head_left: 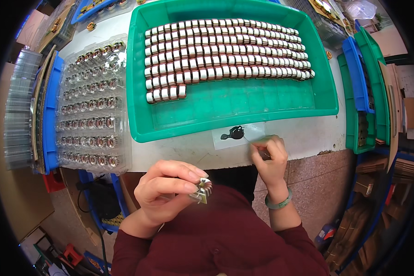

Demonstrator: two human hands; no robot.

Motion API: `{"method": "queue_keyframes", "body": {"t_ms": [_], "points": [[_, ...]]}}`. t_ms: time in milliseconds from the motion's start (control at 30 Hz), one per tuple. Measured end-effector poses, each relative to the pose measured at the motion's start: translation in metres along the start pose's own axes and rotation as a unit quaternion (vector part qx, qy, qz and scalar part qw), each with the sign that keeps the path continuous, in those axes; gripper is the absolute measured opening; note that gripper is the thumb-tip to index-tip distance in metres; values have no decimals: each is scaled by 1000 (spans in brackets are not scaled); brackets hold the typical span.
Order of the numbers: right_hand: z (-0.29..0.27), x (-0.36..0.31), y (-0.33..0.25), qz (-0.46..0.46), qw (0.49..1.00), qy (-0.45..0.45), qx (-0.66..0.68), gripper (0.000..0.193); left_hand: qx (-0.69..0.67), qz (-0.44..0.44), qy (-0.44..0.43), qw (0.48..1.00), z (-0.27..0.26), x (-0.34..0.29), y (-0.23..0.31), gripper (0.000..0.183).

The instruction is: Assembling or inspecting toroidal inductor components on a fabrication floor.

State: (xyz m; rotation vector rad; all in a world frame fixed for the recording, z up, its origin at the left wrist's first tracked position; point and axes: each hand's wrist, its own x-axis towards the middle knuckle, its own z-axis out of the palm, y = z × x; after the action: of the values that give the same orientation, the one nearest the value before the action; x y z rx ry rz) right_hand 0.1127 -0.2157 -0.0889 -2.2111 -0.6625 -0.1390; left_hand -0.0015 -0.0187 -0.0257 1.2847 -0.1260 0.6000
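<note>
Raised in front of my chest, my left hand (170,186) pinches a small ring-shaped wire-wound coil (204,187) with a pale flat base between thumb and fingers. My right hand (270,158) is closed at the table's front edge, fingertips pressed together on a thin stick (247,139), of which only a faint bit shows. That stick points at a black paste blob (236,133) smeared on a white sheet (221,141). Behind the sheet stands a green bin (230,115) holding packed rows of white-topped coils (225,60).
On the left lies a clear plastic tray (128,156) with rows of copper-wound coils (88,123). Beside it are a blue bin (53,115) and stacked clear trays (20,110). Blue and green bins (361,83) stand at the right, above shelves with cardboard (375,172).
</note>
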Motion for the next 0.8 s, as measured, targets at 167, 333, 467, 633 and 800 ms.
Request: {"method": "queue_keyframes", "body": {"t_ms": [167,333,467,633,800], "points": [[0,1,0,-24,1000,-11,-10,12,5,-1,-3,1000,-1,-1,-1,25],[-1,-2,-1,35,998,7,44,11,11,-5,-1,1000,-1,-2,0,26],[-10,0,-14,181,962,-3,206,10,15,-8,-6,1000,-1,-1,0,26],[-20,6,-38,183,916,-10,358,12,16,-13,5,1000,1,-2,1,26],[-23,14,-63,49,914,-54,400,16,23,2,2,1000,1,-1,4,22]]}}
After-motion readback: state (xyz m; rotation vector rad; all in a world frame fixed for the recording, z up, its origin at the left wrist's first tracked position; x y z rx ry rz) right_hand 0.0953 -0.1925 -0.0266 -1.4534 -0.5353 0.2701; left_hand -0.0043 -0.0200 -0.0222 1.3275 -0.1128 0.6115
